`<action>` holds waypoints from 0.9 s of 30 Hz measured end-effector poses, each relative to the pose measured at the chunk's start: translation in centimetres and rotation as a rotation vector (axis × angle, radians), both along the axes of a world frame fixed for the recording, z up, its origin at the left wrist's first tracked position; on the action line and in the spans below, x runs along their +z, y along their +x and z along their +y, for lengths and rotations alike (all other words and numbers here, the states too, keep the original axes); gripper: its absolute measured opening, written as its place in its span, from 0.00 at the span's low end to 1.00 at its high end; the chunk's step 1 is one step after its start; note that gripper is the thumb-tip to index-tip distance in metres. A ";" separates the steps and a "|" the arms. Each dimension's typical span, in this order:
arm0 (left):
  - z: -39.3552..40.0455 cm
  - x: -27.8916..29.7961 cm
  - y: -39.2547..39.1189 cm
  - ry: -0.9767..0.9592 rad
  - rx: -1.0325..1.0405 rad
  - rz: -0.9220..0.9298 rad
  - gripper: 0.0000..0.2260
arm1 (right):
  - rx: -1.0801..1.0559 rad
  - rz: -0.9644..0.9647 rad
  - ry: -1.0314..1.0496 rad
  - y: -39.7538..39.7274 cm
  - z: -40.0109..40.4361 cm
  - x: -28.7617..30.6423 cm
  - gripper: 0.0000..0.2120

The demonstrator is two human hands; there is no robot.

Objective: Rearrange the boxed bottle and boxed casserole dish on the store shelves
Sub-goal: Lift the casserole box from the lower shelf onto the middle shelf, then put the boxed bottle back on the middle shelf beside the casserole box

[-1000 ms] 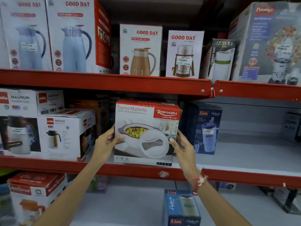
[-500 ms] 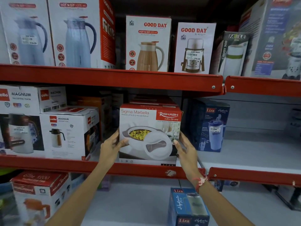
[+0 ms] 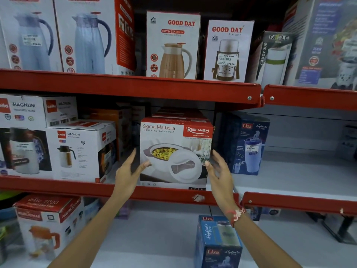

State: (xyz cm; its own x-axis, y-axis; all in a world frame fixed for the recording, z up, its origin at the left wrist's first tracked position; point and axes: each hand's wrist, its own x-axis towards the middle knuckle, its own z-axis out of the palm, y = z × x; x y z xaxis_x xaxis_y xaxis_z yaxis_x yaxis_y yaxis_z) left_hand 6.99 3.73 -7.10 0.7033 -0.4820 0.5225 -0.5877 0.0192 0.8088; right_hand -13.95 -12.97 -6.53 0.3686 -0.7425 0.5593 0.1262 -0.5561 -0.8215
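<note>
The boxed casserole dish (image 3: 175, 151), a red-and-white "Sigma Marbella" carton, stands upright on the middle shelf (image 3: 164, 194), set back from the front lip. My left hand (image 3: 129, 171) is at its left side and my right hand (image 3: 219, 169) at its right. The fingers of both are straight and spread, with only the thumb tips touching the front corners, and a dark gap shows between my left palm and the box. One blue "Liza" boxed bottle (image 3: 245, 144) stands to the right on the same shelf. Another blue boxed bottle (image 3: 216, 242) stands on the shelf below.
White flask boxes (image 3: 81, 149) crowd the middle shelf close to the casserole's left. More red cartons sit behind it. Jug and flask boxes (image 3: 172, 45) line the top shelf. The grey shelf surface (image 3: 299, 176) stretches right of the blue box. A red-topped carton (image 3: 46, 219) sits lower left.
The casserole box went from tilted in both hands to standing farther back on the shelf. My fingers have loosened and straightened away from its sides.
</note>
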 end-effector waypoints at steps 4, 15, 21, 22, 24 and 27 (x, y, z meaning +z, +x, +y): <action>1.5 -1.3 -2.7 -0.146 0.104 -0.035 0.23 | -0.031 -0.035 -0.104 -2.1 1.4 -0.7 0.18; 0.4 -10.0 -12.3 -0.019 -0.068 0.097 0.07 | -0.182 0.114 -0.144 -9.3 2.0 -10.4 0.08; -1.7 -16.8 -16.4 0.277 -0.254 0.358 0.17 | -0.151 0.244 0.146 -13.3 0.4 -17.7 0.21; -2.2 -17.7 -16.9 0.325 -0.294 0.388 0.22 | -0.082 0.298 0.247 -13.7 0.1 -18.5 0.24; -3.4 -18.9 -17.8 0.394 -0.341 0.440 0.29 | 0.067 0.405 0.417 -14.1 -0.6 -19.8 0.30; -4.9 -19.5 -18.5 0.429 -0.353 0.470 0.34 | 0.160 0.513 0.503 -13.9 -1.4 -20.8 0.33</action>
State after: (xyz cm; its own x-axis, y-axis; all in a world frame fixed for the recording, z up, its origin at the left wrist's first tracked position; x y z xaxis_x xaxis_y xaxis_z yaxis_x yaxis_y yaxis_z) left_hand -11.48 -1.16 -26.65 0.5716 -0.8164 -0.0822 -0.1941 -0.2318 0.9532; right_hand -27.86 -14.41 -27.33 0.6176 -0.7792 -0.1069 -0.2944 -0.1030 -0.9501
